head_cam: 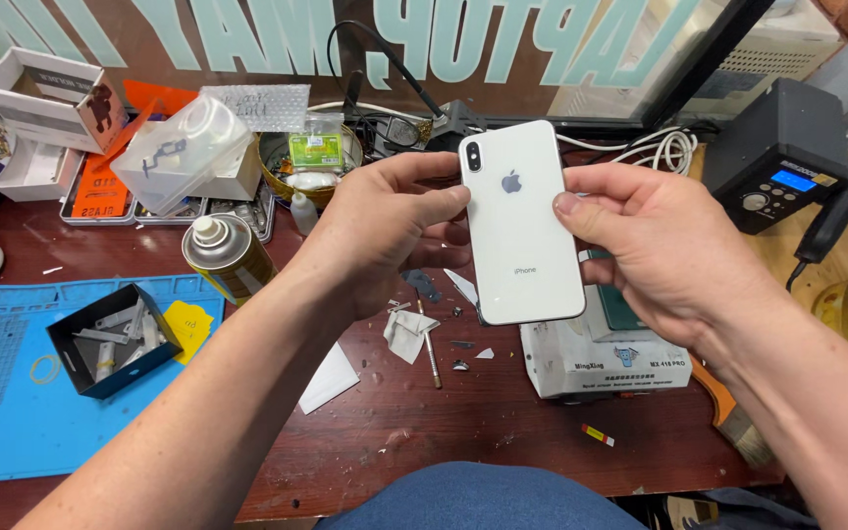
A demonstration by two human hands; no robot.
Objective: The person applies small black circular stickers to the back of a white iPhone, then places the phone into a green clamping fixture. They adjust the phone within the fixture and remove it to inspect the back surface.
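Head view: two hands are holding a white smartphone (524, 224) upright above a cluttered wooden table (463, 422).

The left hand (385, 231) is gripping the phone's left edge with thumb and fingers, while the right hand (655, 250) is pinching its right edge, thumb lying on the glossy back; the phone's back, with its camera at the upper left corner, is facing the viewer. Below the phone, a white box (606, 363), paper scraps (406, 334) and a thin tool (431, 353) are lying on the table. A spray can (228, 257) is standing beside a blue work mat (12, 422) carrying a small black tray (113, 339); a black soldering station (775, 155) is sitting at far right.
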